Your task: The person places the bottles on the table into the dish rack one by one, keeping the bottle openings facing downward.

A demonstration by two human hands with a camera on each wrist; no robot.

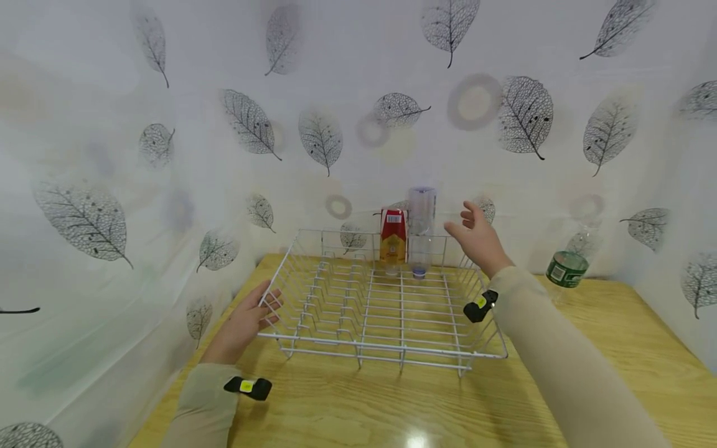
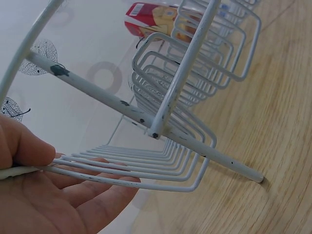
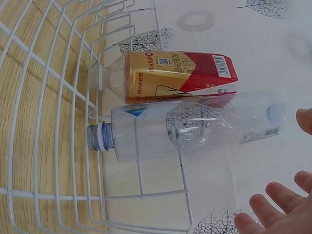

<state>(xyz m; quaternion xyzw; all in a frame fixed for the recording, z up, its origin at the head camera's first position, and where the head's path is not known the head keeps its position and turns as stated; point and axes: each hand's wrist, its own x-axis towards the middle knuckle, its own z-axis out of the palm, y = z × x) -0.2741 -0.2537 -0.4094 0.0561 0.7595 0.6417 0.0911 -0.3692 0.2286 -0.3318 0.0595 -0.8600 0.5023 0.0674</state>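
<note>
A white wire dish rack [image 1: 386, 311] stands on the wooden table. My left hand [image 1: 250, 317] holds its left side, thumb over the top wire and fingers spread under the wires [image 2: 122, 168]. At the rack's back stand two bottles turned cap-down: a clear plastic bottle [image 1: 420, 233] with a blue cap end [image 3: 101, 137], and, left of it, a bottle with a red and yellow label [image 1: 393, 239]. My right hand [image 1: 478, 239] is raised over the rack's back right corner, fingers apart, with nothing in it, a little right of the clear bottle.
A clear bottle with a green label [image 1: 567, 269] stands on the table [image 1: 605, 348] to the right of the rack. A white sheet with a leaf print [image 1: 364, 93] hangs behind the table and along its left side.
</note>
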